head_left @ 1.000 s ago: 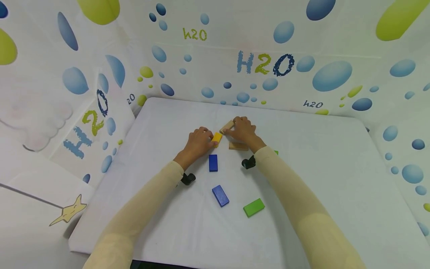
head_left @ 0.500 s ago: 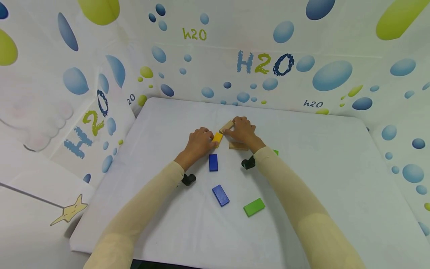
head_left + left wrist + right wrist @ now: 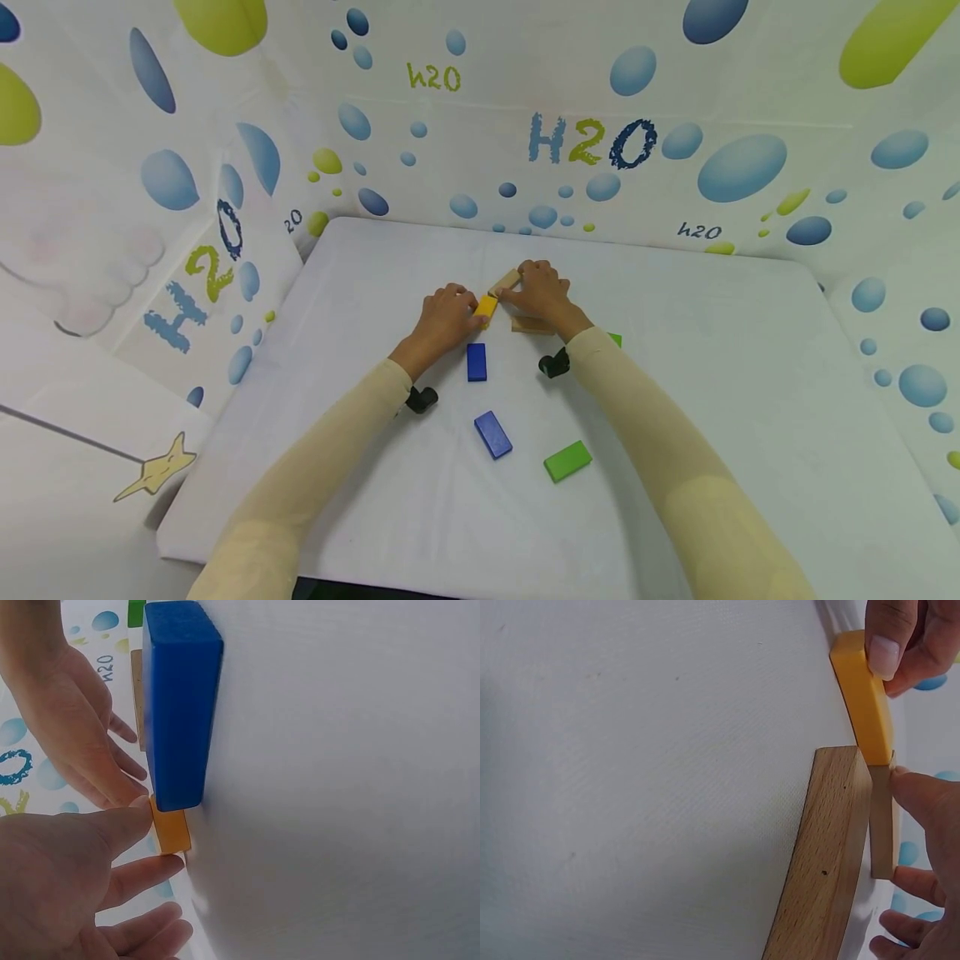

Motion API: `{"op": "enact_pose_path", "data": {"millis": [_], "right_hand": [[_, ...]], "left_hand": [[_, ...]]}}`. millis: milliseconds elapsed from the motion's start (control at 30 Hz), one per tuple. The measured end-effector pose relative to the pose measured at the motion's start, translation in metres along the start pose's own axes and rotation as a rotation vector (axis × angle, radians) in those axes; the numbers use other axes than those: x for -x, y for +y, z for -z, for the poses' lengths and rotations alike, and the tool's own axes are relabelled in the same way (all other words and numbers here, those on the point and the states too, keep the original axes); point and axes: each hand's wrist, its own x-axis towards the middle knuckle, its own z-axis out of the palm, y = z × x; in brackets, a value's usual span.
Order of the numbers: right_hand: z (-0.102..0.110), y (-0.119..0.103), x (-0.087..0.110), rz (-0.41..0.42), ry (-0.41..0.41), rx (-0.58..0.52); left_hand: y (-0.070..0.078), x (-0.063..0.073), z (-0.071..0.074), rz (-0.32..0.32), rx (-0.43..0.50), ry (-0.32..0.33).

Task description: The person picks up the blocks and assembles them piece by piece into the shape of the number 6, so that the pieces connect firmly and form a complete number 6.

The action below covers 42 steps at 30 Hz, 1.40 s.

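Between left fingers point(image 3: 142, 880), a yellow block point(image 3: 862, 701); between right fingers point(image 3: 926, 796), a wooden block point(image 3: 881, 825).

Bright, even light filled the head view, leaving soft shadows on the white counter point(image 3: 750, 400) beside both sleeves point(image 3: 652, 417); wide-angle distortion stretched the upper right corner. Both wrist views were dimmer and greyer, shaded toward lower centre, though grain on the wooden block point(image 3: 821, 855) looked sharp.
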Motion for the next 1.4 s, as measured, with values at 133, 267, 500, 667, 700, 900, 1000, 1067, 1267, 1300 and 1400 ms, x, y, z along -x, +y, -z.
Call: {"op": "enact_pose_path", "data": {"millis": [133,267,500,667,700,900,1000,1067,1267,1300,1400], "right_hand": [[0.001,0.0,0.0,0.001,-0.007,0.0],[0.0,0.0,-0.001,-0.003,-0.021,0.008],[-0.001,0.001,-0.002,0.0,-0.022,0.011],[0.0,0.0,0.0,0.005,-0.019,0.003],[-0.001,0.0,0.0,0.006,-0.019,0.002],[-0.001,0.002,0.001,0.012,-0.007,-0.002],[0.001,0.004,0.002,0.019,-0.002,-0.004],[0.004,0.007,0.003,0.024,-0.004,0.0],[0.018,0.021,0.011,0.09,-0.02,0.014],[0.021,0.024,0.014,0.112,-0.023,0.009],[0.026,0.035,0.023,0.171,-0.053,0.005]], "left_hand": [[0.0,0.0,-0.001,0.0,-0.011,0.0],[0.001,-0.001,-0.001,0.003,-0.012,0.003],[0.003,0.001,0.0,0.004,-0.005,0.003],[0.005,0.001,0.001,0.011,-0.007,-0.002],[0.005,0.001,0.001,0.011,-0.003,-0.003],[0.003,0.0,-0.001,-0.017,-0.008,-0.002],[0.002,0.0,-0.001,-0.034,-0.016,0.003],[0.003,0.001,-0.001,-0.04,-0.007,0.007],[0.002,0.002,-0.001,-0.04,0.003,0.007],[0.002,0.002,-0.001,-0.039,0.001,0.009],[0.0,0.002,-0.002,-0.038,0.001,0.013]]}}
